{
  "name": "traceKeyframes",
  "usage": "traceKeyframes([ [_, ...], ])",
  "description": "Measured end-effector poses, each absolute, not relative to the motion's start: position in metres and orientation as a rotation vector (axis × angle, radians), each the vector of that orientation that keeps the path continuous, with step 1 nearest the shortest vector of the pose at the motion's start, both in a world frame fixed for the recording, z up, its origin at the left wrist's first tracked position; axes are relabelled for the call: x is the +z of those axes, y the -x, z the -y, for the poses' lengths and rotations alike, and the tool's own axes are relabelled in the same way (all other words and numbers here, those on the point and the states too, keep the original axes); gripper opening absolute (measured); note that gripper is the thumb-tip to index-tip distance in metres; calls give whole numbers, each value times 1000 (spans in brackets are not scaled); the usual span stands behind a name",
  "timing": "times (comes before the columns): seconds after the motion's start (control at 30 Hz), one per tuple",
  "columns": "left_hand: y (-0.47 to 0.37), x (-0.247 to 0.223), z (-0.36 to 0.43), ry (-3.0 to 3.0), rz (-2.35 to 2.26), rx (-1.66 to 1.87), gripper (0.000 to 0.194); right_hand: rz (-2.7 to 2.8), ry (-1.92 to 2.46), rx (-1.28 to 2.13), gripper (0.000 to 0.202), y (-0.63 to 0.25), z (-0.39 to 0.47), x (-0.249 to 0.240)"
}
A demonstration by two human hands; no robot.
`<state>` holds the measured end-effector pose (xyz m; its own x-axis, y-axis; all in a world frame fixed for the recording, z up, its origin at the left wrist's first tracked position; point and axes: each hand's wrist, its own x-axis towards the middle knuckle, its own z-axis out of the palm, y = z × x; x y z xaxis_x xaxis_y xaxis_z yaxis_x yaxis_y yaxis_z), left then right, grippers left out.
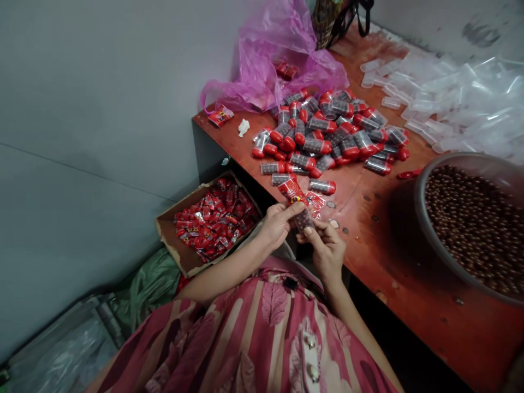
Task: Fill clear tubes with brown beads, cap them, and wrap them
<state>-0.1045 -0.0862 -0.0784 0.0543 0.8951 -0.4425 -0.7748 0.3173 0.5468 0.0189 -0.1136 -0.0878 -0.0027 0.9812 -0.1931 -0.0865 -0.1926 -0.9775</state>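
Both hands meet at the near edge of the red table. My left hand (279, 222) grips a red printed wrapper (291, 190), its thumb pressed on the lower part. Inside the wrapper's clear end is a tube of dark balls (303, 219), held from the other side by the closed fingers of my right hand (326, 248). Another red-and-clear wrapper (316, 204) lies on the table just behind the fingers. Beyond it spreads a pile of red-capped tubes (323, 146) filled with dark balls.
A tub (426, 218) of brown balls stands at the right, a red item (409, 174) beside it. Clear empty tubes (462, 103) heap at the back right. A pink bag (270, 49) lies at the back. A cardboard box (168, 229) with red wrapped packets sits lower left.
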Motion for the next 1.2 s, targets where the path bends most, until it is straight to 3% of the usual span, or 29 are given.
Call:
traceKeyframes([
  [0.17,109,-81,87,-321,-824,1194,29,972,1250,1434,22,-20,114,-92],
  [0.37,100,-76,89,-292,-887,1348,24,1201,1366,1161,24,-25,120,-90],
  [0.57,109,-74,94,-384,-843,1141,30,954,1244,1430,21,-22,119,-86],
  [0.83,104,-78,96,-274,-873,1268,25,1215,1385,1173,22,-26,129,-83],
  [1.03,104,-70,105,-397,-871,1124,32,936,1199,1464,16,-21,128,-80],
  [1.2,105,-75,106,-283,-834,1282,26,1028,1331,1365,20,-18,130,-80],
])
